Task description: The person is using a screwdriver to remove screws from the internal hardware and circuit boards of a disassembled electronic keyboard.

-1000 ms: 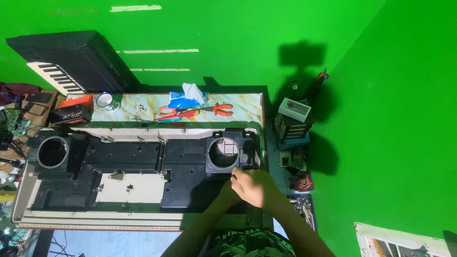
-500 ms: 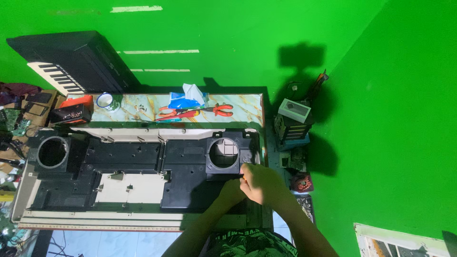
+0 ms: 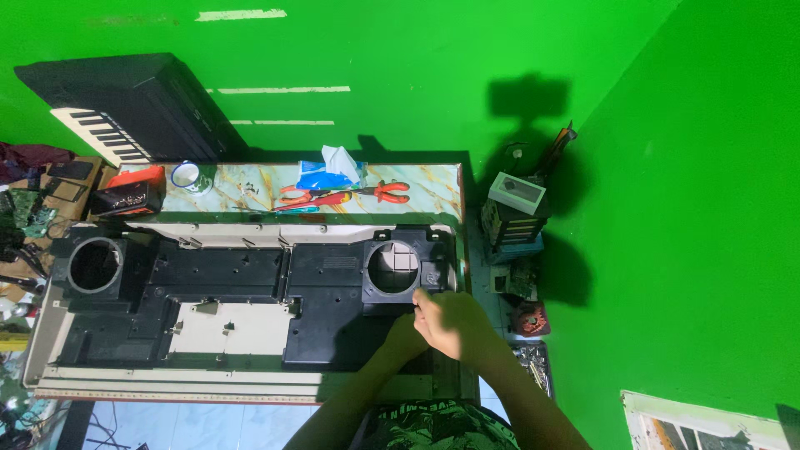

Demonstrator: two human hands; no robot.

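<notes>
1. The right hand [image 3: 454,323] lay over the right end of the black plastic keyboard chassis [image 3: 250,292], just below the right speaker opening [image 3: 393,268]; its fingers were curled against the black panel, but whether they pinched anything could not be told.
2. The left hand [image 3: 406,337] was mostly hidden under the right one, touching the same corner of the chassis; its grip could not be told.
3. The chassis lay flat inside a cream-coloured keyboard shell [image 3: 50,333], spanning most of the work surface. A second round opening, the left speaker opening [image 3: 94,265], sat at the far end, and both openings showed nothing inside but the shell beneath.
4. A rectangular cut-out in the chassis showed a cream panel [image 3: 229,327].
5. Behind the shell ran a marble-patterned board [image 3: 433,187] bearing red-handled pliers [image 3: 379,192], a blue pack with white tissue [image 3: 329,171], a roll of tape [image 3: 185,175] and a small black and red case [image 3: 129,193].
6. A black keyboard [image 3: 125,104] leaned on the green wall.
7. To the right stood a small drawer cabinet [image 3: 515,212]; below it lay a tray of small metal parts [image 3: 533,362], too small to identify.
</notes>
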